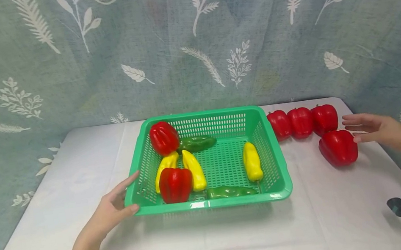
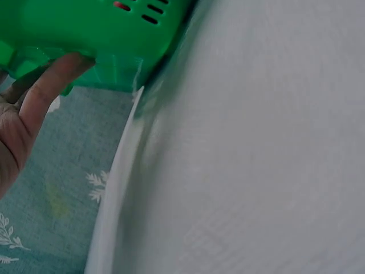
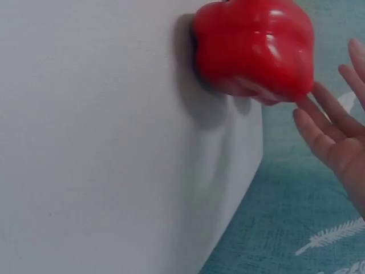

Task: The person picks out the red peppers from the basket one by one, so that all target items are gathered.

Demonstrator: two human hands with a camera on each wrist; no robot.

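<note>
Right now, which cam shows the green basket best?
Head: it frames the green basket with all four sides and the inside visible. Left wrist catches only part of its outside, cut off by the picture edge, with the left hand overlapping it. Right wrist shows none of it.

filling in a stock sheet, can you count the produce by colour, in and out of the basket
Red produce: 6 (2 in the basket, 4 outside)
Yellow produce: 3 (all in the basket)
Green produce: 2 (both in the basket)
Total: 11

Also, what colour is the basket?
Green. The basket shows best in the head view.
</note>
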